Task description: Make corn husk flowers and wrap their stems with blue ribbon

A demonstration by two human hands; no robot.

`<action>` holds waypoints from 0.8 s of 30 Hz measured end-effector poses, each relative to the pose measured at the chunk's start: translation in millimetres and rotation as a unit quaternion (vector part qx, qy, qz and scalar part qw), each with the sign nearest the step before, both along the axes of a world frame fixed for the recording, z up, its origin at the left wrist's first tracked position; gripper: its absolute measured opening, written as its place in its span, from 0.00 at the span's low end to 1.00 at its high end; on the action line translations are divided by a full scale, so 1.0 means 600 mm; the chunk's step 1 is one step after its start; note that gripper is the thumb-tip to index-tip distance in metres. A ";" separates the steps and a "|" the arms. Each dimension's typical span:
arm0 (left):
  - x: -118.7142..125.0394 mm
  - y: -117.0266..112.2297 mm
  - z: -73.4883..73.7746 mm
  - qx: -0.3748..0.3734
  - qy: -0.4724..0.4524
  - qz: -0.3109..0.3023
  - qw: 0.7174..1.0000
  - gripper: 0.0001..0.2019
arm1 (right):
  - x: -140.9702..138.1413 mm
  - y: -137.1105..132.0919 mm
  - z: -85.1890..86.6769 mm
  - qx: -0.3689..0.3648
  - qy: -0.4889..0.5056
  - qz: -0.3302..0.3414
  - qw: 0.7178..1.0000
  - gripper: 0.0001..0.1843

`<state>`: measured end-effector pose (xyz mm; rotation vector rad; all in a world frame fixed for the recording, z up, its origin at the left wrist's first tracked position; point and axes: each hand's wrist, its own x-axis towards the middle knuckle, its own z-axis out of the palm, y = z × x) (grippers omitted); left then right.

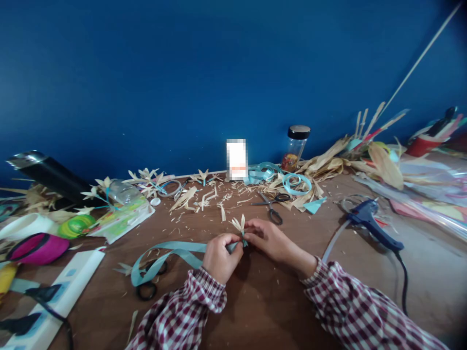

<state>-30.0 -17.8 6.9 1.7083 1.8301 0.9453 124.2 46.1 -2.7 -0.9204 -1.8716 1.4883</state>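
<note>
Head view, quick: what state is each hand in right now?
Left hand: closed, holding the light-blue ribbon beside the small pale flower.
Right hand: closed, fingertips pinching the flower at its stem.

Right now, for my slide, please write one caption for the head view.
Left hand and right hand hold a small pale flower at a littered brown table.

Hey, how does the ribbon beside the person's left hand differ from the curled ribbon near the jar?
The ribbon beside the left hand forms a long, loose loop, while the curled ribbon makes a rounder ring. The looped ribbon lies nearer the person; the curled ribbon lies farther back, near the jar. Both are pale blue.
</note>
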 end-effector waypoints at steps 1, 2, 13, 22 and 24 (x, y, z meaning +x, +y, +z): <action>0.001 -0.001 0.001 0.002 0.003 -0.002 1.000 0.06 | 0.000 0.000 0.000 -0.005 0.014 0.003 1.000 0.15; 0.002 -0.001 0.001 0.003 0.004 -0.003 1.000 0.06 | -0.001 0.000 0.000 -0.015 0.026 0.007 1.000 0.15; -0.005 0.006 -0.004 -0.067 -0.078 0.003 0.995 0.08 | -0.001 0.000 0.002 -0.065 0.037 0.004 0.997 0.18; -0.014 0.000 -0.004 -0.027 0.069 -0.047 0.996 0.10 | 0.008 0.000 -0.003 0.121 -0.109 -0.035 0.986 0.23; -0.014 -0.007 -0.008 0.002 0.111 -0.058 0.992 0.11 | 0.012 -0.004 0.003 0.180 -0.165 -0.045 0.969 0.24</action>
